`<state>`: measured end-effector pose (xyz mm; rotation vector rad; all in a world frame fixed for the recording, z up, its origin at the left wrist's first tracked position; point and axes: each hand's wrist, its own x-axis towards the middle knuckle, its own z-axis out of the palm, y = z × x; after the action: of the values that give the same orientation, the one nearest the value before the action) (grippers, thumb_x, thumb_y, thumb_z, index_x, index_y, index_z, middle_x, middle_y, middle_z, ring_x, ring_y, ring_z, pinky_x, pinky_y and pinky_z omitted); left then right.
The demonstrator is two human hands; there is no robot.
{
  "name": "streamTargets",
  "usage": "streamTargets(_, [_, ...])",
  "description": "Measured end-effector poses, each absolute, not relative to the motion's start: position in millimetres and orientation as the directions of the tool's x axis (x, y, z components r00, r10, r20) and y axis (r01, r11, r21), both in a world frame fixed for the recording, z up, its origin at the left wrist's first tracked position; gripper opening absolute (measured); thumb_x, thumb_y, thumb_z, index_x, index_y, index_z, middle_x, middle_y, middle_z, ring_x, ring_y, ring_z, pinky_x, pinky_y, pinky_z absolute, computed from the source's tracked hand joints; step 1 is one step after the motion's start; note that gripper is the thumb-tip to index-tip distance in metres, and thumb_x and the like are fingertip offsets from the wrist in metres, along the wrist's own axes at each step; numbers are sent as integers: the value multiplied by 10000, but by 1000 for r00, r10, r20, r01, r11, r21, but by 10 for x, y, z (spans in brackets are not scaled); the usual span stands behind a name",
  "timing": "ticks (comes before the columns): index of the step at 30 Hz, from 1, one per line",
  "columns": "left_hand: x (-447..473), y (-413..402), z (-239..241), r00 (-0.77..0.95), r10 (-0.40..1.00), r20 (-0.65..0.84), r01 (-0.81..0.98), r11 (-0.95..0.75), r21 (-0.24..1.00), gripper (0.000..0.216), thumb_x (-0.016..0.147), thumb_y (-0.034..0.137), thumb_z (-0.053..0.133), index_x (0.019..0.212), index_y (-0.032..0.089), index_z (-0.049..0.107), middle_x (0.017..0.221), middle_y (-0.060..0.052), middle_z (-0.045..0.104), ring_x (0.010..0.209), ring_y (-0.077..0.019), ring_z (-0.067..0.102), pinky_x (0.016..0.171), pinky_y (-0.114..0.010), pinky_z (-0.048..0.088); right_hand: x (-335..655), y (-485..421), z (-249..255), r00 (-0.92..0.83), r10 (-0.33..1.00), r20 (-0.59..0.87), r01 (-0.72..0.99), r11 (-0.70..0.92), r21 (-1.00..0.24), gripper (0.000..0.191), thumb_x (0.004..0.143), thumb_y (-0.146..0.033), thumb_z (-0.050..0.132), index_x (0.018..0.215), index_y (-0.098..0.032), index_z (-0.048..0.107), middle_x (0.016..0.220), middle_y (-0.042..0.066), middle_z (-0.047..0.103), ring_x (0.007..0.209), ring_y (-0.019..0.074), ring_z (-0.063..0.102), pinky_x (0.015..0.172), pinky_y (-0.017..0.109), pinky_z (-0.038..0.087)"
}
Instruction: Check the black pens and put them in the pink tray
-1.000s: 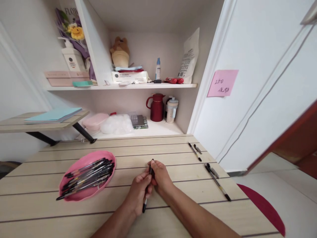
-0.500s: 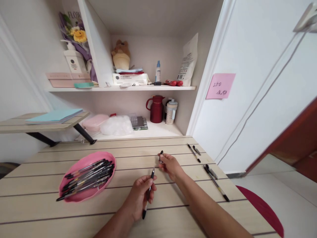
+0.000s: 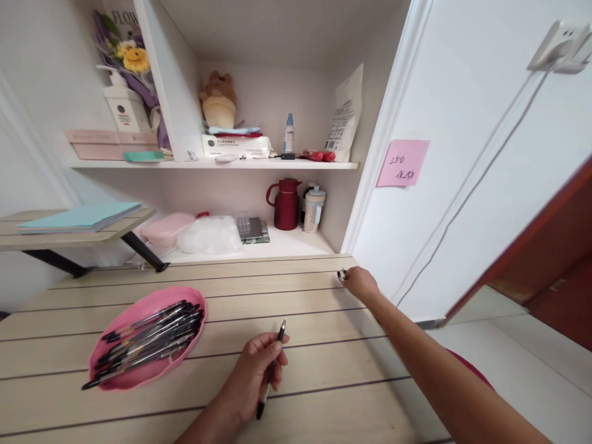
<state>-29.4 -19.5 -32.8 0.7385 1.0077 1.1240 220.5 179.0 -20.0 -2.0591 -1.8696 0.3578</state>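
Across the back, white shelving (image 3: 163, 92), laden on two levels. In front of it, a pale table (image 3: 296, 290) with dark seams running crosswise. At the far left, a low wooden riser (image 3: 124, 227) on black legs, bearing a light-blue booklet (image 3: 81, 217). Nearer, on the table's left part, a pink dish (image 3: 201, 308) with a wavy rim. On the lower shelf, toward its right end, a dark red jug (image 3: 287, 208), upright, just beside a pale cup (image 3: 314, 213). Over the middle of the table, well apart from the dish, the left hand (image 3: 259, 367), closed narrowly around a pen (image 3: 281, 333). Out by the table's far right edge, the right hand (image 3: 362, 283), with fingers bunched close together. In the dish, a heap of similar pens (image 3: 152, 339), mostly side by side, with one dark end jutting past the rim. In the left grip, the pen slanting, bare tip pointing toward the shelving, black end toward the near side. At the right fingertips, a small dark piece (image 3: 341, 275), too covered to name; cannot tell held from merely touched.
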Motion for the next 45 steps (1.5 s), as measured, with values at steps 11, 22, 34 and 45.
streamTargets(11, [-289,-197,-339,123,953,-277,-344,302,889,279,688,333,597,889,141,579,602,34,535,376,-34,424,357,-172,295,2147,1862,-357,92,996,17,981,-88,-172,179,693,-150,509,833,-116,617,888,151,628,804,228,594,615,263,388])
streamTargets(22, [-292,-196,-334,135,952,-275,-341,305,889,294,679,344,607,888,140,580,599,32,537,376,-36,426,358,-171,296,2145,1885,-319,96,995,9,987,-94,-133,214,740,-215,471,871,-129,617,926,145,627,842,237,589,627,277,408])
streamTargets(34, [-294,-202,-340,136,956,-260,-332,291,897,263,705,326,585,894,145,571,603,32,537,376,-36,427,355,-169,295,2137,1801,-293,116,993,9,986,-114,-125,259,769,-259,451,909,-114,614,968,176,609,858,253,588,656,304,419])
streamTargets(45, [-265,-200,-312,124,949,-290,-343,315,885,273,663,329,622,863,147,584,583,35,539,374,-38,422,360,-172,289,2184,1604,-75,122,991,61,975,-108,-194,225,755,-256,436,798,-129,617,898,150,623,820,231,578,604,277,389])
